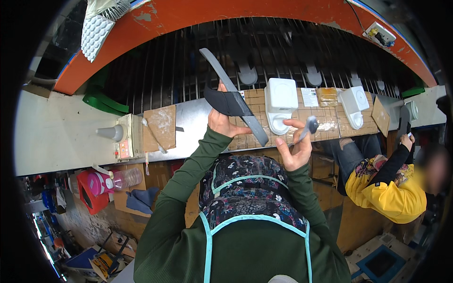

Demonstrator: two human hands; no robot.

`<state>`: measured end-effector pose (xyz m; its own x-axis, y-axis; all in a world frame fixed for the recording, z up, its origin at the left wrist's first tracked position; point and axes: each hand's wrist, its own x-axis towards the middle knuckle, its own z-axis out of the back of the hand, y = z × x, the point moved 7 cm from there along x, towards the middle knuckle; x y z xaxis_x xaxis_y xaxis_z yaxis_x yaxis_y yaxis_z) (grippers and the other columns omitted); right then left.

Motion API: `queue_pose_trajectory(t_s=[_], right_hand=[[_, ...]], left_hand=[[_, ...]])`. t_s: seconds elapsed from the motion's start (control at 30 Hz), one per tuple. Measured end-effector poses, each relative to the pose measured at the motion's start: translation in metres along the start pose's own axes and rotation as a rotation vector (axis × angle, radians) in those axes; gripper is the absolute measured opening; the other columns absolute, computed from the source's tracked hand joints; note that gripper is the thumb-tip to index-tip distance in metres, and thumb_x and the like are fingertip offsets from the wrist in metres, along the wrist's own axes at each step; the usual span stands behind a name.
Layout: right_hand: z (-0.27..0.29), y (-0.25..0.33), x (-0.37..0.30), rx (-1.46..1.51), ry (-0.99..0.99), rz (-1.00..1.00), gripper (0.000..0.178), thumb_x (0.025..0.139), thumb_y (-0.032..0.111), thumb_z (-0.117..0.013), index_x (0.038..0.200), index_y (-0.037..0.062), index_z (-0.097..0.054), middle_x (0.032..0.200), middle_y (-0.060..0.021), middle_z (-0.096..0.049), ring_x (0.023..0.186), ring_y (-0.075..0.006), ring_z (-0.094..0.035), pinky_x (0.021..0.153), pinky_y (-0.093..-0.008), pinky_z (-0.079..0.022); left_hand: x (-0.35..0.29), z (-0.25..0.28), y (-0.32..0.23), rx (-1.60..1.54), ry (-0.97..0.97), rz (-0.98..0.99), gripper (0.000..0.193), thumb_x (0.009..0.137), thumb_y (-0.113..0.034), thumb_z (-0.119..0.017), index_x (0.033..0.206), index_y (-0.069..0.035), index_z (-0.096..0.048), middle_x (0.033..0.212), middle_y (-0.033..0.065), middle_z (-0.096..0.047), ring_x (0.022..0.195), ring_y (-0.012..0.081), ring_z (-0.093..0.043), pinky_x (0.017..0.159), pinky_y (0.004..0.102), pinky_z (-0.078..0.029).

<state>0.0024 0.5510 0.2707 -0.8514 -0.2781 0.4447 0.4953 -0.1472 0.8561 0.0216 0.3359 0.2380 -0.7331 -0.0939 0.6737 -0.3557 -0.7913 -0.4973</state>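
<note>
My left hand (222, 123) is closed round a slide sandal (227, 104) with a grey sole and a wide black strap. The sandal is tilted on its edge above the work ledge, and some fingers pass behind it. My right hand (298, 153) pinches a small brush (310, 126) with a dark, blurred tip. Just beyond that hand stands a white dispenser (281, 94), a square bottle over a small round cup. The brush is beside the cup; whether they touch I cannot tell.
Behind the cardboard-covered ledge (325, 123) runs a rack of metal bars (184, 70) carrying several sole-shaped pieces. A second white dispenser (354, 104) stands right of a yellowish block (327, 96). Cardboard (160, 123) lies left. At right, a person in yellow (389, 195) holds a dark sandal (404, 121).
</note>
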Motion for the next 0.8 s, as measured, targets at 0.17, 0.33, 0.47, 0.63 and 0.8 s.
queue_pose_trajectory(t_s=[0.17, 0.33, 0.47, 0.63, 0.8], right_hand=[[-0.006, 0.013, 0.027, 0.082, 0.173, 0.209, 0.033, 0.083, 0.030, -0.062, 0.099, 0.0024, -0.051, 0.108, -0.0113, -0.060, 0.096, -0.0189, -0.047, 0.086, -0.0361, -0.038], [-0.004, 0.008, 0.042, -0.025, 0.274, 0.123, 0.046, 0.096, 0.044, -0.040, 0.086, 0.0016, -0.054, 0.098, -0.0133, -0.062, 0.096, -0.0220, -0.052, 0.085, -0.0346, -0.040], [0.006, -0.012, 0.038, -0.091, 0.360, 0.053, 0.051, 0.097, 0.048, -0.037, 0.091, -0.0001, -0.055, 0.091, -0.0086, -0.056, 0.080, -0.0164, -0.051, 0.073, -0.0306, -0.040], [-0.008, -0.036, 0.038, 0.247, 0.375, -0.187, 0.049, 0.096, 0.046, -0.042, 0.100, -0.0007, -0.054, 0.095, -0.0067, -0.055, 0.080, -0.0108, -0.050, 0.072, -0.0252, -0.039], [-0.038, -0.056, 0.078, 0.563, 0.241, -0.482, 0.030, 0.087, 0.029, -0.066, 0.100, 0.0047, -0.055, 0.084, 0.0025, -0.051, 0.079, -0.0063, -0.045, 0.069, -0.0249, -0.038]], left_hand=[[0.002, -0.007, 0.000, -0.102, 0.103, 0.016, 0.113, 0.042, -0.035, -0.092, 0.132, 0.007, -0.039, 0.147, 0.0281, -0.023, 0.110, 0.0349, -0.057, 0.089, 0.0369, -0.049], [0.003, -0.006, 0.004, -0.158, 0.140, -0.013, 0.129, 0.034, -0.035, -0.093, 0.137, 0.007, -0.030, 0.147, 0.0294, -0.021, 0.118, 0.0379, -0.051, 0.094, 0.0375, -0.046], [0.004, 0.002, 0.016, -0.190, 0.128, 0.008, 0.120, 0.038, -0.031, -0.092, 0.136, 0.006, -0.033, 0.147, 0.0281, -0.023, 0.114, 0.0367, -0.054, 0.093, 0.0371, -0.047], [-0.001, -0.003, 0.013, -0.331, 0.111, 0.070, 0.096, 0.061, -0.022, -0.080, 0.137, 0.000, -0.025, 0.144, 0.0218, -0.029, 0.112, 0.0254, -0.054, 0.092, 0.0343, -0.046], [-0.010, -0.024, -0.006, -0.659, 0.224, 0.264, 0.101, 0.071, -0.019, -0.073, 0.146, 0.001, -0.007, 0.139, 0.0227, -0.037, 0.115, 0.0249, -0.053, 0.099, 0.0358, -0.040]])
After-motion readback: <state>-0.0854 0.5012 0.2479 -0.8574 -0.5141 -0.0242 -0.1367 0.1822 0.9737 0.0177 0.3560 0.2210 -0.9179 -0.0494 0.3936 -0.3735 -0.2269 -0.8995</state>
